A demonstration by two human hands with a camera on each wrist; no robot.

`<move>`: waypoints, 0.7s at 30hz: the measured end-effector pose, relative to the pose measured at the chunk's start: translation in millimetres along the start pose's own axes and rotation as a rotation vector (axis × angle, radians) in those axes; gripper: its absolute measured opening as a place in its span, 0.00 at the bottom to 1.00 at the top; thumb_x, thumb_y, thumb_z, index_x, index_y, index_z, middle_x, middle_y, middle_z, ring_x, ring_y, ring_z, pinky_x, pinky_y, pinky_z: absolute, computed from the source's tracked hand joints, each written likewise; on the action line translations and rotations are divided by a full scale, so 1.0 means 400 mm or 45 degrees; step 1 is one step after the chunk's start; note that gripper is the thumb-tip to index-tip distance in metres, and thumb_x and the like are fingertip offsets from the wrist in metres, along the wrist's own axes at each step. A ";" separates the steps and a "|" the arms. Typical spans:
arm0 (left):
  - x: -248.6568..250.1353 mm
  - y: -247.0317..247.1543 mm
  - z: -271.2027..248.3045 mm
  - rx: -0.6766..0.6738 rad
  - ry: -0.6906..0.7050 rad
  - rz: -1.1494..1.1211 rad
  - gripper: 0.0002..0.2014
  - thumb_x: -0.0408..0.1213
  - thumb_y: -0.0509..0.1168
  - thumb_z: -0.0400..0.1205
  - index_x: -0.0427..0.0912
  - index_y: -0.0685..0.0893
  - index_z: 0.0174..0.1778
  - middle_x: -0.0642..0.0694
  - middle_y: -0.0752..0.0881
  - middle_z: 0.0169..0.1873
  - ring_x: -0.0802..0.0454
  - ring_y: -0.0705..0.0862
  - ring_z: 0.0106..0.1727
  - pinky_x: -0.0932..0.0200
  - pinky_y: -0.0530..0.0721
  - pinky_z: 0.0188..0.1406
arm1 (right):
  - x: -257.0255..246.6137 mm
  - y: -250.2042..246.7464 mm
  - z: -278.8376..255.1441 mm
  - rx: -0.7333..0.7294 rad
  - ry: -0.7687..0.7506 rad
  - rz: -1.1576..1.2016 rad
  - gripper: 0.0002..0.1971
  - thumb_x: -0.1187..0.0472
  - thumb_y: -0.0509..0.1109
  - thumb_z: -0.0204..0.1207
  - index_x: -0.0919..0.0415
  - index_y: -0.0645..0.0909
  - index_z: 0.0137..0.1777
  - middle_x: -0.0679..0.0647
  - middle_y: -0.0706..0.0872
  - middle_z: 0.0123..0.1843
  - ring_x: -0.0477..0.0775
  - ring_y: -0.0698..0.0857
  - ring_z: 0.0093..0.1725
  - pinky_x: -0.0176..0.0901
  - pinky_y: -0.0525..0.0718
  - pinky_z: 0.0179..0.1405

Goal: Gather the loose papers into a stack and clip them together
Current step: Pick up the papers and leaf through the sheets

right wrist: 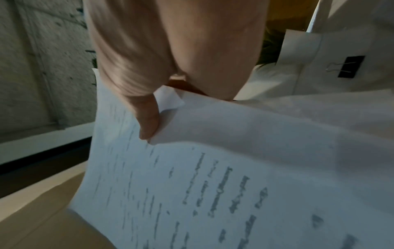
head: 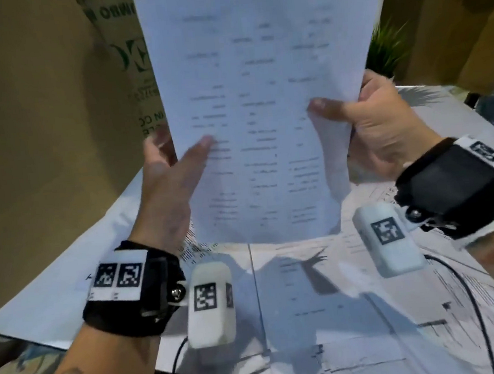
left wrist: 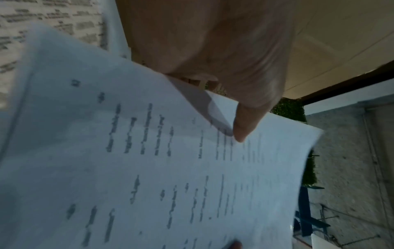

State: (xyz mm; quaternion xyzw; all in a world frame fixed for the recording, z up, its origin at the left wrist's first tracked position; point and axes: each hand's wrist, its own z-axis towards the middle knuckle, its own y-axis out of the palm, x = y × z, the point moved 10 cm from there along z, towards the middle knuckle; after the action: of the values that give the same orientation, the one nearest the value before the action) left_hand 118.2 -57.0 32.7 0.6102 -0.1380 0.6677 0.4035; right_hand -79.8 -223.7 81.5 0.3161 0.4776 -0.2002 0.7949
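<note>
Papers point(head: 249, 102) upright, long axis vertical; left hand point(head: 166, 176) and right hand point(head: 376, 132) each pinch side edge.

The held papers point(head: 250, 111) stand upright between both hands, above more sheets point(head: 327, 314) spread on the tabletop point(head: 52, 281) (a binder clip point(right wrist: 349, 66) lies there too).

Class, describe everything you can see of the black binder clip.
The binder clip shows only in the right wrist view. It has a black body and thin silvery wire handles, one folded flat across the body and one sticking out past it. It lies on the white papers spread on the table, apart from both hands. Neither hand touches it.
</note>
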 end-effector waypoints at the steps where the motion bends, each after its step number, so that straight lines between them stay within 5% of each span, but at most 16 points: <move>1: 0.011 0.007 0.005 -0.006 0.016 -0.047 0.36 0.34 0.74 0.77 0.34 0.66 0.80 0.38 0.87 0.68 0.42 0.87 0.67 0.41 0.85 0.67 | -0.021 0.001 -0.003 -0.008 -0.032 0.026 0.21 0.78 0.72 0.72 0.71 0.81 0.66 0.63 0.91 0.61 0.67 0.89 0.62 0.62 0.86 0.63; 3: 0.015 0.040 0.008 -0.125 0.003 -0.068 0.31 0.34 0.72 0.79 0.32 0.71 0.78 0.38 0.88 0.66 0.42 0.88 0.66 0.41 0.84 0.68 | -0.045 -0.003 -0.013 -0.012 -0.073 0.037 0.19 0.77 0.71 0.72 0.68 0.83 0.63 0.58 0.94 0.56 0.62 0.90 0.60 0.58 0.88 0.61; 5: 0.009 0.068 0.000 -0.218 -0.023 -0.012 0.25 0.32 0.70 0.79 0.32 0.78 0.73 0.41 0.91 0.59 0.45 0.90 0.60 0.49 0.88 0.59 | -0.041 -0.009 -0.027 -0.007 -0.071 0.003 0.19 0.75 0.73 0.70 0.66 0.83 0.62 0.56 0.94 0.54 0.61 0.90 0.59 0.56 0.88 0.60; 9: 0.009 0.074 -0.009 -0.167 0.083 0.116 0.15 0.24 0.71 0.79 0.42 0.83 0.59 0.50 0.95 0.45 0.53 0.93 0.48 0.60 0.88 0.45 | -0.008 -0.030 -0.058 0.017 -0.030 -0.096 0.20 0.71 0.76 0.63 0.64 0.85 0.58 0.53 0.95 0.52 0.55 0.92 0.54 0.50 0.90 0.56; 13: 0.045 0.067 -0.030 -0.083 0.248 0.079 0.11 0.23 0.67 0.82 0.44 0.86 0.53 0.52 0.95 0.46 0.53 0.92 0.51 0.58 0.88 0.50 | -0.028 -0.059 -0.080 0.102 -0.124 -0.148 0.20 0.73 0.76 0.69 0.65 0.85 0.62 0.56 0.93 0.58 0.59 0.91 0.58 0.52 0.89 0.56; 16: 0.065 0.085 -0.050 -0.114 0.321 0.085 0.11 0.27 0.69 0.80 0.46 0.87 0.53 0.54 0.94 0.47 0.52 0.91 0.53 0.55 0.87 0.54 | -0.041 -0.075 -0.099 0.147 -0.176 -0.234 0.18 0.75 0.77 0.69 0.60 0.87 0.57 0.51 0.94 0.54 0.57 0.92 0.56 0.53 0.89 0.58; 21: -0.034 0.106 -0.079 -0.147 0.089 0.243 0.06 0.33 0.73 0.80 0.48 0.89 0.50 0.57 0.95 0.44 0.55 0.93 0.51 0.52 0.89 0.54 | -0.022 -0.074 -0.129 0.124 -0.164 -0.411 0.18 0.73 0.80 0.66 0.55 0.87 0.53 0.45 0.95 0.49 0.52 0.93 0.54 0.48 0.90 0.56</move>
State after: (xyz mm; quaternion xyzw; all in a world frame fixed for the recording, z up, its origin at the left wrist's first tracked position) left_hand 65.1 -67.7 26.3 0.5464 -0.2196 0.7149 0.3771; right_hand -134.9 -209.0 62.3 0.2601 0.4598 -0.3680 0.7652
